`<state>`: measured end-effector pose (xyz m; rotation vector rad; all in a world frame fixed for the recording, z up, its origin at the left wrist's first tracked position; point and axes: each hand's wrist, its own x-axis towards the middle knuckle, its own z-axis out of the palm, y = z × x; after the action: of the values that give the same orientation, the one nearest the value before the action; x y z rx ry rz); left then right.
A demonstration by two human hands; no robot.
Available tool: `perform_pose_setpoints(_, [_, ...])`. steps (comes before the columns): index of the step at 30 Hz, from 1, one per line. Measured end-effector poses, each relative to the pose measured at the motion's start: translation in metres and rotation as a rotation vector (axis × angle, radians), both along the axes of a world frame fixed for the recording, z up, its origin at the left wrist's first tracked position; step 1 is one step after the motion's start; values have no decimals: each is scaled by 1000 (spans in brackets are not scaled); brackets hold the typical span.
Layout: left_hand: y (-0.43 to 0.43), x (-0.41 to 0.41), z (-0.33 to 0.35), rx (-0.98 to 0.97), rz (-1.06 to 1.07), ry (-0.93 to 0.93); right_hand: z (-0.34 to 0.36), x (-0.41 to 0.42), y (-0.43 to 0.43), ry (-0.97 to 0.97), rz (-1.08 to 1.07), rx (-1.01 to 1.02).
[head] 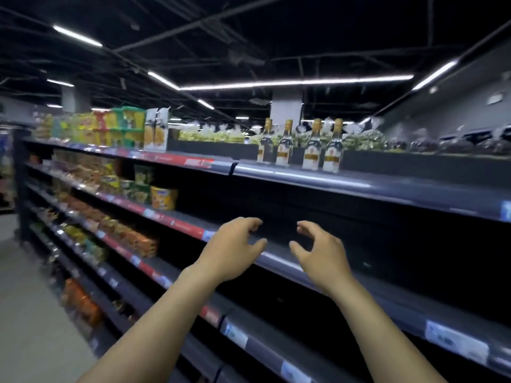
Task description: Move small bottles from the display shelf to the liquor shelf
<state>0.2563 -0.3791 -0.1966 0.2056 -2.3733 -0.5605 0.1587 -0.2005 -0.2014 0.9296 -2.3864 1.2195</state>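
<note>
Bottles (pixel 300 146), four of them with gold caps and white-and-gold labels too blurred to read, stand in a row on the top shelf (pixel 359 186), near its front edge. Both hands are raised before the shelf below. The left hand (pixel 235 250) and right hand (pixel 320 252) each show an open grip, fingers curled and apart, holding nothing. The dark shelves right of the snack packs (pixel 110 172) stand bare. Price tags (pixel 456 342) are unreadable.
</note>
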Motion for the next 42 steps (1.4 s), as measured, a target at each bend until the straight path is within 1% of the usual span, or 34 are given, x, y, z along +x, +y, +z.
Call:
perform_pose_setpoints(4, [-19,-80,58,-19,-75,114,61,-47,-13,164,-121,-52])
perform_pose_setpoints(7, [-22,-131,97,43,-134,202,103,-82,-14,292,-189,-68])
perform_pose_setpoints(9, [-19,-164,118,89,-169,232,124,-108,-13,336,-223,-80])
perform_pose_setpoints(12, [-16,-203,138,116,-191,255,144,-139,-15,382,-273,-71])
perform_pose_setpoints(15, [-13,-242,154,76,-196,282,159,-171,-18,411,-321,-92])
perform_pose_setpoints(19, [-12,-278,174,73,-194,316,176,-204,-27,375,-378,-63])
perform_pose_setpoints(22, [-14,-296,185,125,-242,305,186,-218,-33,307,-419,-44])
perform_pose_setpoints(24, [-15,-305,188,118,-261,285,189,-224,-36,274,-439,-58])
perform_pose_setpoints(26, [-19,-313,188,127,-273,279,190,-229,-39,274,-470,-76])
perform_pose_setpoints(31, [-31,-328,189,223,-326,303,193,-230,-47,281,-533,-159])
perform_pose_setpoints(33, [-30,-325,190,211,-358,324,192,-225,-51,304,-542,-215])
perform_pose_setpoints(36, [-29,-317,192,131,-401,395,190,-216,-56,401,-578,-279])
perform_pose_setpoints(38, [-27,-309,194,107,-443,430,192,-208,-57,413,-574,-327])
perform_pose_setpoints(42, [-17,-286,202,148,-565,544,197,-183,-44,493,-620,-371])
